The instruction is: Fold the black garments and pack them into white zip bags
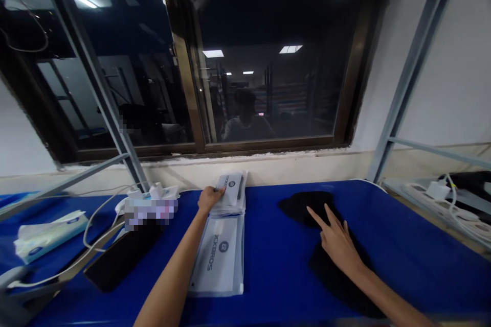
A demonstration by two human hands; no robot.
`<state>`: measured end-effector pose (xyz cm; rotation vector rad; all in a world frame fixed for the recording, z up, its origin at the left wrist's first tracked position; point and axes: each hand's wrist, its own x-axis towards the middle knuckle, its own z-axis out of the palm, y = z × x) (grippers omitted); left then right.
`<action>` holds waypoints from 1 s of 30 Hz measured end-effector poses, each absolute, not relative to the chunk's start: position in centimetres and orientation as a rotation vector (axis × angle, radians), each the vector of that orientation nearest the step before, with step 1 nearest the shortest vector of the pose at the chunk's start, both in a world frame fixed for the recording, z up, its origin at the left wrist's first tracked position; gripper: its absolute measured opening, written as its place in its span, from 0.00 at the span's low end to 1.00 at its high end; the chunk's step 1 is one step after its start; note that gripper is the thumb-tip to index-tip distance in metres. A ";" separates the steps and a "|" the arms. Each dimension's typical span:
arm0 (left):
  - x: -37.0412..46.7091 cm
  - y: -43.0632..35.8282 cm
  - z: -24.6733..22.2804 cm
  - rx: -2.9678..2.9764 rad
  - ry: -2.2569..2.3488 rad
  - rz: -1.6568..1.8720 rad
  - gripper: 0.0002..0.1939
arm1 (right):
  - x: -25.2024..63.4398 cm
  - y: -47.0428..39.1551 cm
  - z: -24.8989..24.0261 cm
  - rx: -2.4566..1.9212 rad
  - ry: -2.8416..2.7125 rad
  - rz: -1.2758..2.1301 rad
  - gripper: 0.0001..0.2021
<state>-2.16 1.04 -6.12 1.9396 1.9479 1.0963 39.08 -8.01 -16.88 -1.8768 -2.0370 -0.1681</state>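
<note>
The single view comes from the person's head, at the table's [272, 260] near side, facing forward and down. The window [268, 87] stands beyond, nearly square on, at twelve o'clock. The camera is close above the hands: left hand [210, 198] at seven, right hand [339, 245] between four and five.

Bare right hand [339, 242] is hiding part of irregular black fabric [332, 278] on glossy blue tabletop [276, 260]; forearms [171, 278] are running off-frame.
</note>
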 end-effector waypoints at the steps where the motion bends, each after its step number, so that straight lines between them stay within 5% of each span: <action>1: -2.0 0.9 -6.4 1.900 2.050 1.070 0.19 | 39.1 -8.1 -16.7 -1.891 -2.042 -0.180 0.33; 5: -1.8 -0.1 -5.6 1.766 2.391 1.001 0.09 | 38.2 -7.8 -13.4 -1.779 -1.948 -0.211 0.25; 8: -1.3 -0.8 -4.0 1.774 2.432 1.028 0.08 | 36.0 -6.1 -9.4 -1.392 -1.908 0.094 0.21; 14: 5.8 -3.7 -4.5 1.642 1.245 1.404 0.21 | 31.3 -1.7 -7.6 -0.767 -1.447 1.254 0.30; 18: 9.8 -5.5 -5.5 1.417 0.773 1.129 0.42 | 32.2 -2.1 -8.9 -0.833 -1.251 1.271 0.24; 24: 6.9 -4.7 -4.0 1.574 0.900 0.992 0.22 | 32.6 -4.3 -8.6 -0.907 -1.592 1.255 0.22; 30: 8.0 -5.2 -5.0 1.670 0.940 0.791 0.19 | 30.5 -5.0 -9.2 -0.845 -1.981 1.029 0.27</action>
